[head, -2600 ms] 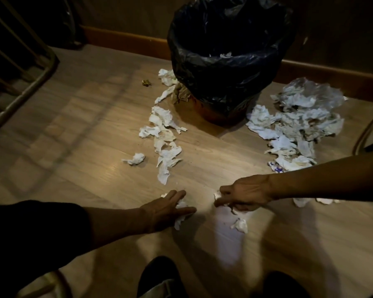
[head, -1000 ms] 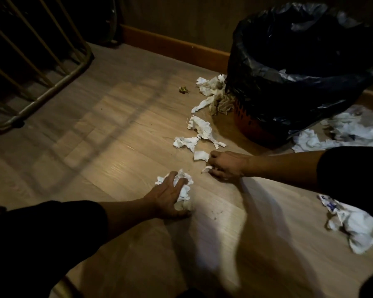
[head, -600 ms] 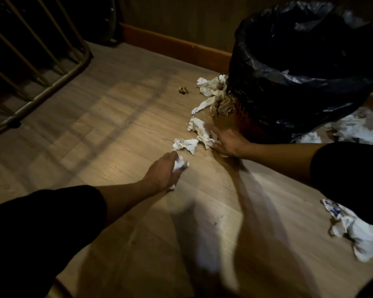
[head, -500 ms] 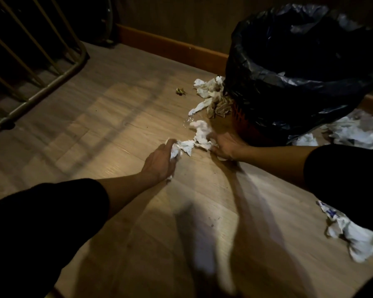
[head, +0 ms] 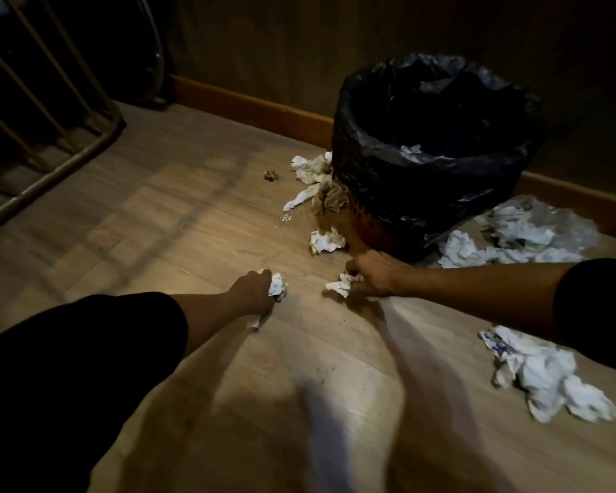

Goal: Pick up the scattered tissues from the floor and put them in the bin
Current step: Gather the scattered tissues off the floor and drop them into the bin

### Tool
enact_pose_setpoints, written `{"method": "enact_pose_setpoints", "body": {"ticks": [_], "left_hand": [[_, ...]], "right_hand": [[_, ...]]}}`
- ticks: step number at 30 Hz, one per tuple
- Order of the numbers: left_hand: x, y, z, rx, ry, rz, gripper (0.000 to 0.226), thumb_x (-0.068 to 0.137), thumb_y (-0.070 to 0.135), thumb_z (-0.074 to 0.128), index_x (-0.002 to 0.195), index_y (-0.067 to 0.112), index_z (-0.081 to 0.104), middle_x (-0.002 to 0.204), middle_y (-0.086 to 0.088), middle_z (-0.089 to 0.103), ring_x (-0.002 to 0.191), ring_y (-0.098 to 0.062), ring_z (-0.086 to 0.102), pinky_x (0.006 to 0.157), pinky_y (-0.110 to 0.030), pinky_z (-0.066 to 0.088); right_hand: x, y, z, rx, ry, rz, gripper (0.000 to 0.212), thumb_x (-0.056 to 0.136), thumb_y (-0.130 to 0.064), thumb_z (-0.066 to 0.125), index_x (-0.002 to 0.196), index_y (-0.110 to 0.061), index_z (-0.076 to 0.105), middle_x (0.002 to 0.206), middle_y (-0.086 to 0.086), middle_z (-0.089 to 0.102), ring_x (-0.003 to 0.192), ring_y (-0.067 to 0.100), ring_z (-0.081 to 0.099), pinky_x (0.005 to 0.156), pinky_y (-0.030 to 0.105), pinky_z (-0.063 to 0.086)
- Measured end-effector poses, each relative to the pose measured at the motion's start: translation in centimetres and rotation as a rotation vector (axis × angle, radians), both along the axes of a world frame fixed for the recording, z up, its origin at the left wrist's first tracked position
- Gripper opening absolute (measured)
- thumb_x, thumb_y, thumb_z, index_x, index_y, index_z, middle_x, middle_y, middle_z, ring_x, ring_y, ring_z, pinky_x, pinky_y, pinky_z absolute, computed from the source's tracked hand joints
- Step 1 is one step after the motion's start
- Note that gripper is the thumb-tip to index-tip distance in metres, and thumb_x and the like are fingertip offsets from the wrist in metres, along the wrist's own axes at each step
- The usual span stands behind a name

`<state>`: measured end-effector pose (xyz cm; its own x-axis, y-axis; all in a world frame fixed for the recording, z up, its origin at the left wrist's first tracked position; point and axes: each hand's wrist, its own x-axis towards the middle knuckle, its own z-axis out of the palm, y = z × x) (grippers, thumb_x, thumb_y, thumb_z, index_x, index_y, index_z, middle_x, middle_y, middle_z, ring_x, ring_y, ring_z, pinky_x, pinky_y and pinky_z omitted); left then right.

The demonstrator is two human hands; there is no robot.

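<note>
Tissues fill both fists: left hand (head: 251,291) clenches a wad (head: 277,285), right hand (head: 372,275) another (head: 343,283). Advise compacting both before lifting to bin (head: 438,161), beyond right hand.

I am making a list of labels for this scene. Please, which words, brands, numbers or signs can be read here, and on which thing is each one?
No text can be read in this picture.
Blue print on the wrapper among the tissues at the right: too blurred and small to read.
The black bin bag, the tissues held in the left hand and right hand, and the floor: no writing shows.
</note>
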<state>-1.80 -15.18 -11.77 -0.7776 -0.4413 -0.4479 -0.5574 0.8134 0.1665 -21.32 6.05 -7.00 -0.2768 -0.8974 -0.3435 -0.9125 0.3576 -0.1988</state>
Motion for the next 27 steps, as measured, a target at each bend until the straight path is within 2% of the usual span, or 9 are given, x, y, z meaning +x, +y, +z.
{"method": "enact_pose_setpoints", "body": {"ticks": [4, 7, 11, 14, 17, 20, 23, 25, 27], "left_hand": [[-0.1, 0.6, 3.7, 0.069, 0.031, 0.097, 0.051, 0.088, 0.044, 0.066, 0.117, 0.005, 0.054, 0.120, -0.020, 0.063, 0.112, -0.038, 0.059, 0.085, -0.035, 0.046], [-0.9, 1.4, 7.8, 0.152, 0.258, 0.242, 0.045, 0.087, 0.043, 0.067, 0.114, 0.009, 0.058, 0.117, -0.015, 0.066, 0.109, -0.034, 0.062, 0.080, -0.032, 0.045], [-2.6, 3.7, 14.5, 0.292, 0.641, 0.322, 0.036, 0.087, 0.044, 0.067, 0.110, 0.017, 0.059, 0.099, -0.009, 0.071, 0.080, -0.024, 0.070, 0.059, -0.027, 0.051], [-3.9, 5.5, 19.6, 0.290, 0.888, 0.266, 0.034, 0.087, 0.045, 0.066, 0.111, 0.023, 0.059, 0.101, -0.002, 0.071, 0.089, -0.020, 0.069, 0.073, -0.036, 0.057], [-5.8, 7.1, 24.0, 0.349, 1.049, 0.253, 0.017, 0.089, 0.035, 0.066, 0.100, 0.026, 0.058, 0.090, 0.004, 0.068, 0.081, -0.013, 0.066, 0.068, -0.034, 0.053], [-8.9, 8.7, 27.5, 0.396, 1.082, 0.294, 0.020, 0.089, 0.033, 0.068, 0.103, 0.022, 0.059, 0.088, 0.002, 0.067, 0.074, -0.013, 0.065, 0.057, -0.033, 0.054], [-13.1, 9.8, 30.0, 0.482, 0.995, 0.392, 0.034, 0.082, 0.039, 0.071, 0.111, 0.025, 0.059, 0.097, 0.001, 0.068, 0.082, -0.017, 0.067, 0.063, -0.032, 0.056], [-15.9, 10.2, 31.2, 0.593, 0.886, 0.414, 0.048, 0.070, 0.048, 0.074, 0.111, 0.027, 0.060, 0.104, -0.004, 0.070, 0.088, -0.024, 0.069, 0.071, -0.035, 0.058], [-18.9, 10.0, 31.3, 0.687, 0.797, 0.413, 0.063, 0.061, 0.051, 0.076, 0.116, 0.024, 0.058, 0.111, -0.009, 0.069, 0.094, -0.030, 0.070, 0.072, -0.041, 0.059]], "right_hand": [[0.7, 0.7, 4.2, -0.069, -0.026, -0.044, 0.035, 0.082, -0.043, 0.059, 0.098, -0.013, 0.066, 0.096, 0.012, 0.068, 0.090, 0.032, 0.065, 0.072, 0.041, 0.055], [0.7, 1.1, 8.4, -0.230, -0.090, -0.148, 0.042, 0.077, -0.047, 0.056, 0.090, -0.008, 0.064, 0.086, 0.012, 0.067, 0.087, 0.032, 0.064, 0.074, 0.042, 0.053], [1.9, 3.0, 14.4, -0.462, -0.102, -0.227, 0.026, 0.085, -0.039, 0.065, 0.090, -0.014, 0.067, 0.084, 0.007, 0.069, 0.082, 0.023, 0.063, 0.075, 0.037, 0.050], [2.4, 4.9, 18.6, -0.636, -0.116, -0.272, 0.019, 0.085, -0.038, 0.067, 0.082, -0.019, 0.065, 0.078, 0.001, 0.068, 0.076, 0.019, 0.065, 0.072, 0.035, 0.049], [0.7, 5.8, 22.1, -0.769, -0.150, -0.463, 0.018, 0.084, -0.036, 0.070, 0.082, -0.018, 0.067, 0.080, 0.003, 0.070, 0.078, 0.018, 0.067, 0.070, 0.035, 0.051], [-2.1, 6.2, 24.1, -0.810, -0.301, -0.724, 0.023, 0.082, -0.032, 0.069, 0.085, -0.009, 0.069, 0.081, 0.011, 0.073, 0.076, 0.025, 0.070, 0.066, 0.039, 0.056], [-4.3, 6.6, 25.1, -0.822, -0.518, -0.907, 0.023, 0.078, -0.027, 0.071, 0.079, -0.005, 0.065, 0.075, 0.012, 0.066, 0.073, 0.027, 0.065, 0.061, 0.036, 0.049], [-5.9, 6.7, 25.5, -0.817, -0.651, -1.044, 0.024, 0.076, -0.025, 0.074, 0.086, -0.004, 0.067, 0.085, 0.014, 0.066, 0.075, 0.028, 0.064, 0.063, 0.036, 0.049], [-7.4, 7.0, 25.7, -0.839, -0.758, -1.117, 0.038, 0.077, -0.026, 0.073, 0.106, -0.003, 0.066, 0.095, 0.018, 0.066, 0.075, 0.030, 0.065, 0.062, 0.037, 0.054]]}}
